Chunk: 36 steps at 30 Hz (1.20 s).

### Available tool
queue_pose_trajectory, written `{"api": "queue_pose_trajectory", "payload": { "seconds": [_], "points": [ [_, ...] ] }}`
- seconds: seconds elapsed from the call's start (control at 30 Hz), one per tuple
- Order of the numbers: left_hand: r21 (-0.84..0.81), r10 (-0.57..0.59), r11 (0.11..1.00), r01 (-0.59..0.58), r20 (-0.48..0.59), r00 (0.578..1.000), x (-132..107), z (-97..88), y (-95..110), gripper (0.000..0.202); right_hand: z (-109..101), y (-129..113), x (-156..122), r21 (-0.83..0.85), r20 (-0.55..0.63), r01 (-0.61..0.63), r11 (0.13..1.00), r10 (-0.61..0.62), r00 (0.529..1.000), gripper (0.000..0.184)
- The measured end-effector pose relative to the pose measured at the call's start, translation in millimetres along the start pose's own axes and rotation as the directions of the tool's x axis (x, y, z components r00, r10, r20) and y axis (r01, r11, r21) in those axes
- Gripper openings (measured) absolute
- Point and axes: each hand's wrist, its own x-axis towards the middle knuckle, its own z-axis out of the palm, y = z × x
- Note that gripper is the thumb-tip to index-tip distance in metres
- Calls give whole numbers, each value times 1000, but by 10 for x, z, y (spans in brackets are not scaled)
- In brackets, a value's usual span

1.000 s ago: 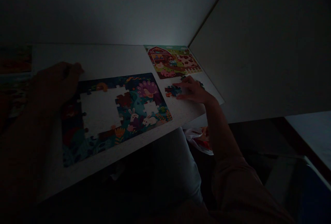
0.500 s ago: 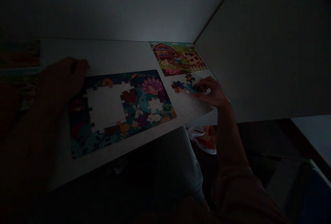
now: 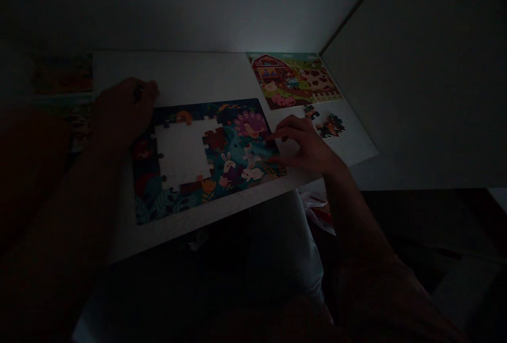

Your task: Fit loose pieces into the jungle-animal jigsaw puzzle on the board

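Although the light is dim, the layout reads clearly: a white bench (image 3: 190,74) runs into the corner of two pale walls (image 3: 412,74). A farmyard picture puzzle (image 3: 293,80) lies at the bench's far right corner, and a dim, colourful picture (image 3: 63,74) lies towards its far left end. Nearer the front edge sits a peacock jigsaw puzzle (image 3: 233,169), well along: its dark border and the peacock-and-rabbit section on the right are joined up. What is left is a large bare gap (image 3: 182,150) in the left-centre and a smaller notch (image 3: 250,154) beside the rabbits. Loose pieces (image 3: 330,125) remain near the bench's right edge, with a small pair of pieces (image 3: 311,112) just above them, beside the farmyard puzzle.

The left hand (image 3: 124,108) is curled, resting at the peacock puzzle's top left edge; whether it pinches anything is too dark to tell. The right hand (image 3: 304,145) is spread, its fingers (image 3: 277,134) reaching over the puzzle's right side near the notch, with no piece visibly pinched. Half a second earlier, that hand sat among the loose pieces at the right; now it has crossed to the puzzle, leaving them uncovered.
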Motion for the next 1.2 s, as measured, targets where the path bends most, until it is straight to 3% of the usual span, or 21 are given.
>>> {"api": "queue_pose_trajectory", "payload": {
  "seconds": [0.13,0.37,0.7,0.93,1.07,1.2],
  "points": [
    [-26,1,1000,-1,-24,1000,-14,3,9,65,147,61,101,77,70,16,997,-21,997,43],
    [-28,-44,999,43,-29,999,-22,-6,72,59,121,90,115,98,176,-21,995,3,984,44],
    [-8,-33,999,32,-23,999,-50,-28,90,62,190,-45,-107,-18,98,-60,998,61,993,44],
    [-45,-58,997,58,-8,998,-47,-30,107,59,208,-42,-95,-25,86,-34,999,36,996,42],
    [-39,-38,999,37,-11,999,-46,-30,101,60,217,-190,-105,-92,65,-50,995,56,996,43],
    [-36,-39,999,38,-9,999,-52,-32,99,59,368,-418,-202,-121,89,-4,993,15,996,42]
  ]
}}
